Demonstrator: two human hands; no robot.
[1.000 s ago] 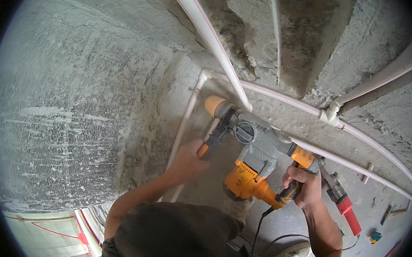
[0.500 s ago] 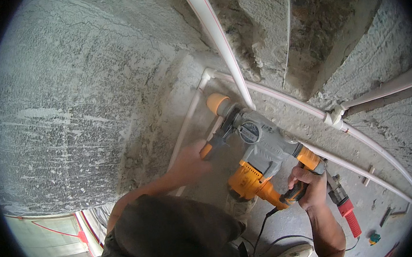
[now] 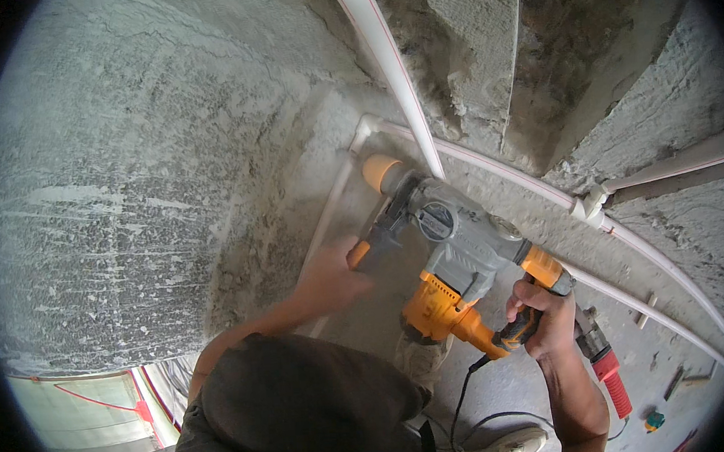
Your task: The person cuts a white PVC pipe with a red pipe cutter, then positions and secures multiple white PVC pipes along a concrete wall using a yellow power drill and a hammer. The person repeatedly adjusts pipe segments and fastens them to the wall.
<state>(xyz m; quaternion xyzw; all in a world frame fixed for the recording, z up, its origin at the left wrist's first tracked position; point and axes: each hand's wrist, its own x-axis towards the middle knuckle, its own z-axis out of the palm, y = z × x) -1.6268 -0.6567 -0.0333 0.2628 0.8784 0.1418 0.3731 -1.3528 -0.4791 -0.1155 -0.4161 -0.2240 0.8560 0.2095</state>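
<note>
A grey-and-orange rotary hammer [image 3: 473,256] lies across the middle of the view, above the concrete floor. Its orange front collar [image 3: 378,173] points at the wall's foot on the far left, near a pipe elbow [image 3: 367,126]; the bit's tip is hidden. My left hand [image 3: 328,280] is wrapped round the side handle [image 3: 359,253], slightly blurred. My right hand [image 3: 549,320] grips the rear handle [image 3: 520,327], the fingers curled over it. A black cord [image 3: 460,400] runs from that handle down to the floor.
White pipes [image 3: 492,166] with pink lines run along the wall's foot, and one thicker pipe [image 3: 388,56] rises past the hammer. A tool with a red grip [image 3: 610,381] lies on the floor beside my right forearm. Rough concrete wall [image 3: 125,200] fills the left.
Pale dust has thickened round the hammer's front and the pipe corner. The hammer has shifted only slightly, and both hands keep their hold.
</note>
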